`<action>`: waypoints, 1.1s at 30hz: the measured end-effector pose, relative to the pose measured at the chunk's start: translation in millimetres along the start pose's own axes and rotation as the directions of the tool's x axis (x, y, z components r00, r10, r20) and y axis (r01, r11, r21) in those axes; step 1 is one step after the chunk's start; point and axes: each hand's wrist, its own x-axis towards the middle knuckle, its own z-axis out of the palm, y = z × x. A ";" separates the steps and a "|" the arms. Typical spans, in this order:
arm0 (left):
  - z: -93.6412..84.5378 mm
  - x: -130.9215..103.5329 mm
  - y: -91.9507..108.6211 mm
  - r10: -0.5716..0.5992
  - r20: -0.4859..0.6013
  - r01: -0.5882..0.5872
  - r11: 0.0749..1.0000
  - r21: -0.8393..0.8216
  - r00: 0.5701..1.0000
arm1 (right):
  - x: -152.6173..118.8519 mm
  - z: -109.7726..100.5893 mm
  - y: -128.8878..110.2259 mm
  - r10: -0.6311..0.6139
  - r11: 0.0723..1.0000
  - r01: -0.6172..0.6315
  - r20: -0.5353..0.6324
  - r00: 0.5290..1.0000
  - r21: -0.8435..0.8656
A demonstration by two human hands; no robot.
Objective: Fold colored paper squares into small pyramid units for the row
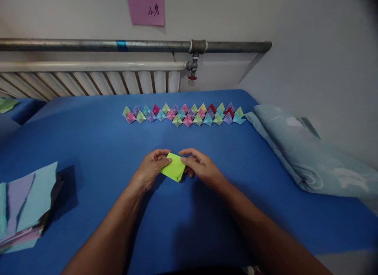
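Note:
Between my two hands is a small folded square of yellow-green paper (174, 168), held just above the blue surface (112, 141). My left hand (152, 166) pinches its left side, thumb on top and fingers beneath. On its right side, my right hand (199, 164) grips the paper with the thumb on top, the index finger reaching along the far edge. Loose layers show at the paper's near corner. Beyond my hands, folded paper boats (187, 119) in pink, green, purple, blue, yellow and red stand in two rows.
On the left lies a stack of coloured paper sheets (38, 200). A folded grey-green blanket (307, 157) rests at the right. Along the back wall run a metal pipe (73, 45), a white radiator (103, 80) and a red-handled valve (192, 77). A pink note (147, 9) hangs above.

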 end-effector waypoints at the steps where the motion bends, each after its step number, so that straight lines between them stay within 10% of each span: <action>1: -1.2 0.7 1.2 -0.013 -0.013 0.013 1.000 -0.015 1.000 | -0.9 -1.9 -1.9 -0.044 0.999 0.043 -0.038 0.998 -0.023; 6: -4.0 1.5 6.8 -0.044 -0.028 0.043 0.998 -0.044 0.999 | -3.2 -7.3 -6.2 -0.201 0.976 0.199 -0.020 0.979 -0.088; 33: -6.0 4.2 1.0 -0.055 0.007 0.055 0.998 0.017 0.998 | -0.3 -0.1 10.8 -0.067 0.997 0.071 0.093 0.993 -0.032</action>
